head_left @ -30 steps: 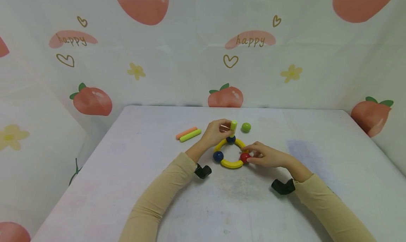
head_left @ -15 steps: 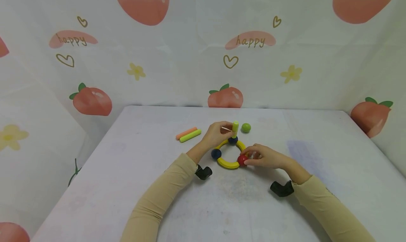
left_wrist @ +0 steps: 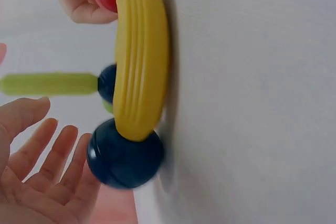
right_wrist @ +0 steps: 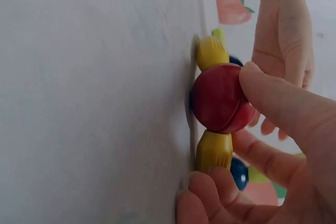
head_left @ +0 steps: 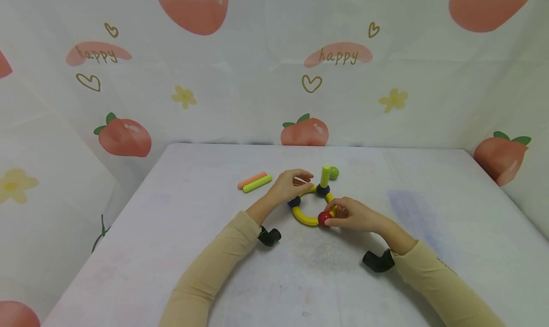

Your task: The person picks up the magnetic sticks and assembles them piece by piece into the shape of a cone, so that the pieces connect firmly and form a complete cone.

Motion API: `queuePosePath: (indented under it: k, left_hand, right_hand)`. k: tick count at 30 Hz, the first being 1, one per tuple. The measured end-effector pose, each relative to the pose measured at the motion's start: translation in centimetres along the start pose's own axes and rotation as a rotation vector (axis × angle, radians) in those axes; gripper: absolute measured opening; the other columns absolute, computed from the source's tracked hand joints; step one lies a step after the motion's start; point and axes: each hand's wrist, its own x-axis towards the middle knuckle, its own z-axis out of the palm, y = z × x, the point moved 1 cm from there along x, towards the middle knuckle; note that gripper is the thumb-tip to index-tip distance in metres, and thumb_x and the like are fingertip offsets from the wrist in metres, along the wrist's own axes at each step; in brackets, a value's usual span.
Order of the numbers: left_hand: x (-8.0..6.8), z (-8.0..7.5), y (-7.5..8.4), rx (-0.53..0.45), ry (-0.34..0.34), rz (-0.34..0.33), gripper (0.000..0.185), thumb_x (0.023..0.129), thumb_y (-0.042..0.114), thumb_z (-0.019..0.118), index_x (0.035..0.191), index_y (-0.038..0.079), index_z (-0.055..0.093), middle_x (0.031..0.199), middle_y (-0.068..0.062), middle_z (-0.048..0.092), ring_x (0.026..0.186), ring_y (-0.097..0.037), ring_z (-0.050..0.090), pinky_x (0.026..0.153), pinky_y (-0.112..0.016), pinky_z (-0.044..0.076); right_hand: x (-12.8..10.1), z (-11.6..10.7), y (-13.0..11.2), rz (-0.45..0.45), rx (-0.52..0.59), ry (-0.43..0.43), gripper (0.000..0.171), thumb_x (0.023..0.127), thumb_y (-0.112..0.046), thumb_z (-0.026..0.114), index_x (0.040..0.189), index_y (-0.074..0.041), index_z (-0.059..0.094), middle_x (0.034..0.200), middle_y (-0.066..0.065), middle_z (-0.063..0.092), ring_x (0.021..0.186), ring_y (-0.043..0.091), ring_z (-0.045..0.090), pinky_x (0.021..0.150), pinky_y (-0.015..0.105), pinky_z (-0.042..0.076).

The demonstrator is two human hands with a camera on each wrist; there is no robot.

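Observation:
A ring of yellow curved pieces (head_left: 302, 218) joined by dark blue balls (head_left: 323, 190) and a red ball (head_left: 322, 218) lies on the white table (head_left: 197, 208). A light green stick (head_left: 325, 176) stands upright on the far blue ball. My left hand (head_left: 300, 181) hovers just left of that stick, fingers relaxed and apart, holding nothing; in the left wrist view its fingers (left_wrist: 52, 171) spread beside the near blue ball (left_wrist: 125, 153) and a yellow piece (left_wrist: 142, 56). My right hand (head_left: 334, 215) pinches the red ball (right_wrist: 218, 98) between thumb and fingers.
An orange stick (head_left: 252, 179) and a second green stick (head_left: 258, 183) lie side by side left of the ring. A green ball (head_left: 334, 172) sits just behind the upright stick. A peach-patterned cloth hangs behind the table.
My left hand has let go of the upright green stick and drawn back to the left. The stick stands alone, and the ring has turned and slid slightly under my right hand.

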Motion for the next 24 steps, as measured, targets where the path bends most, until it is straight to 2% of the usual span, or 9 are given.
queuePosePath:
  k: [7,12,19,24]
  left_hand:
    - [-0.8,-0.8,-1.1,-0.004,-0.001,-0.016,0.031,0.090,0.019,0.061,0.119,0.007,0.061,0.115,-0.011,0.064,0.105,-0.026,0.062,0.090,-0.031,0.051]
    - [-1.4,-1.8,-1.8,-0.008,0.014,-0.031,0.030,0.090,0.019,0.061,0.118,0.007,0.062,0.114,-0.011,0.064,0.103,-0.025,0.062,0.089,-0.031,0.051]
    - [-1.9,-3.6,-2.7,0.000,0.066,-0.042,0.030,0.090,0.019,0.062,0.117,0.006,0.062,0.113,-0.011,0.065,0.101,-0.025,0.062,0.086,-0.031,0.052]
    - [-2.1,-4.8,-3.2,0.019,0.099,-0.037,0.030,0.090,0.018,0.062,0.116,0.004,0.062,0.112,-0.013,0.065,0.100,-0.027,0.063,0.085,-0.032,0.052]
  right_hand:
    - [0.0,0.4,-0.5,0.019,-0.011,0.007,0.032,0.083,-0.032,0.069,0.102,-0.009,0.059,0.075,0.000,0.053,0.071,0.014,0.047,0.061,0.023,0.040]
    - [-0.1,-0.2,0.0,0.022,-0.030,-0.005,0.035,0.083,-0.033,0.069,0.107,-0.009,0.058,0.081,0.001,0.058,0.073,0.014,0.050,0.063,0.024,0.044]
    - [0.0,-1.1,1.0,-0.025,-0.025,0.007,0.033,0.088,-0.022,0.064,0.116,-0.006,0.058,0.095,0.009,0.059,0.079,0.016,0.053,0.070,0.026,0.046]
    - [0.1,-1.1,1.2,-0.033,-0.028,0.003,0.032,0.088,-0.021,0.064,0.115,-0.007,0.058,0.093,0.008,0.058,0.077,0.015,0.052,0.069,0.025,0.045]
